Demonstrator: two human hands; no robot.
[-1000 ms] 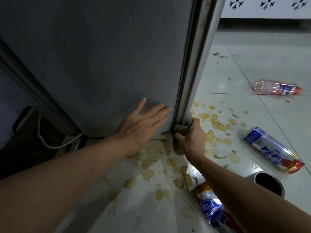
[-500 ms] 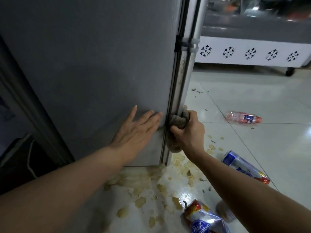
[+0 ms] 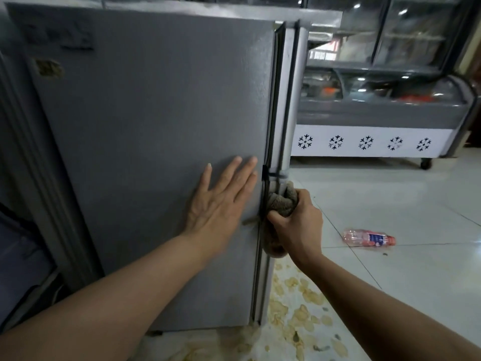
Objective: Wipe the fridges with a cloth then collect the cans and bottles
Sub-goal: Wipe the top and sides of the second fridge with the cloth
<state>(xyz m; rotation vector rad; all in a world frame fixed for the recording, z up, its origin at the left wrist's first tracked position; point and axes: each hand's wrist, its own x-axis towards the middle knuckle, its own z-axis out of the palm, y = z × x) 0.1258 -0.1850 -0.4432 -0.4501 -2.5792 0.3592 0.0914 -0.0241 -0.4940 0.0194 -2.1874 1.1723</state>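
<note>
Two hands work the grey fridge (image 3: 156, 142): left hand (image 3: 221, 201) flat on its side panel, right hand (image 3: 299, 225) clutching the cloth (image 3: 281, 204) against its vertical corner seam. Right of the fridge, a bottle (image 3: 368, 237) lies cap rightward, label unreadable.

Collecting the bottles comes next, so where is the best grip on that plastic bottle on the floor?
Likely the mid-body, from above. The bottle lies on its side on the tiled floor, cap to the right, nothing beside it. Fingers can close across the round labelled body; the cap end is narrower.
</note>
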